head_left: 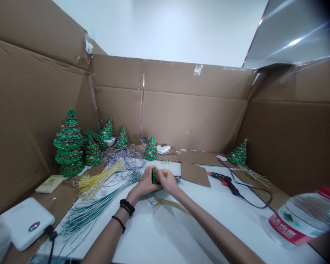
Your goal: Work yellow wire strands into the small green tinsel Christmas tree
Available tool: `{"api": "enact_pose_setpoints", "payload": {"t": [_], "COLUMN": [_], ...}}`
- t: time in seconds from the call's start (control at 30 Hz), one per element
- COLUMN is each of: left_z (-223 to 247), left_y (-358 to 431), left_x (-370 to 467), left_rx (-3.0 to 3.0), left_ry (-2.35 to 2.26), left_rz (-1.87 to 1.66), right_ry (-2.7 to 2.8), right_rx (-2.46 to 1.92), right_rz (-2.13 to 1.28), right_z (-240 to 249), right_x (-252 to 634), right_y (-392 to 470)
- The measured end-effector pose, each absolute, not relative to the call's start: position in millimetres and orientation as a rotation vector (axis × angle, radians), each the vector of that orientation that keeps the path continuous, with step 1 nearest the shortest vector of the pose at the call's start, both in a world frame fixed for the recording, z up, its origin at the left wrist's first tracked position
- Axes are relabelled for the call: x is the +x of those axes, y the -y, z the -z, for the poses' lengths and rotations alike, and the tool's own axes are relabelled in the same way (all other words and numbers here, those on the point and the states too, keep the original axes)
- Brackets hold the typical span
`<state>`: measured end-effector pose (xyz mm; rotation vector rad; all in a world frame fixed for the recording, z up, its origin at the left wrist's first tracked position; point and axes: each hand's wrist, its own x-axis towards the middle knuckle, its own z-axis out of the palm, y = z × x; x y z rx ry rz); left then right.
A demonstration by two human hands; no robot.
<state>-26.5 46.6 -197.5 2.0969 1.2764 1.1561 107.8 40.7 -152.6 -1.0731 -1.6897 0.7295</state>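
Green, glittery and small, the piece (154, 176) sits upright between the person's two hands, above the middle of the white surface (154, 236). The left hand (145, 181) is wrapped around its left side and grasps it. The right hand (168, 181) is curled in close on the other side, fingers bent toward the piece; whether they pinch it or something thin beside it, I cannot tell, as the knuckles hide the tips.

Judging by its size and frilly-looking face, the piece should be very light, a little springy, and not slippery, though its outer bits could bend or come loose under a hard squeeze. A gentle grip low on the sides, near whatever core it has, seems safest; pressing on the glittered face looks riskier.

Just behind the hands stands a small green tree (151, 148) with a similar sparkle. Straw-coloured strands (172, 203) lie partly under the right forearm, while a bundle of teal strands (95, 211) and a yellow one (99, 179) spread to the left. A cardboard sheet (195, 174) and a glue gun (225, 181) lie to the right.
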Motion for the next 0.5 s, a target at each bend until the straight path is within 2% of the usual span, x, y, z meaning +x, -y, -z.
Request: {"api": "enact_pose_setpoints", "payload": {"t": [0.17,0.5], "left_z": [196,189], "left_y": [-45,-39], "left_x": [-26,-29], "left_rx": [2.101,2.117], "left_ry": [-1.27,-1.269], "left_rz": [-1.139,-1.115], "right_ry": [1.883,1.706], "right_rx": [-1.13,-0.972], "right_rz": [-0.515,-0.727], "right_z": [149,142], "right_x": [116,130], "right_y": [-26,-32]}}
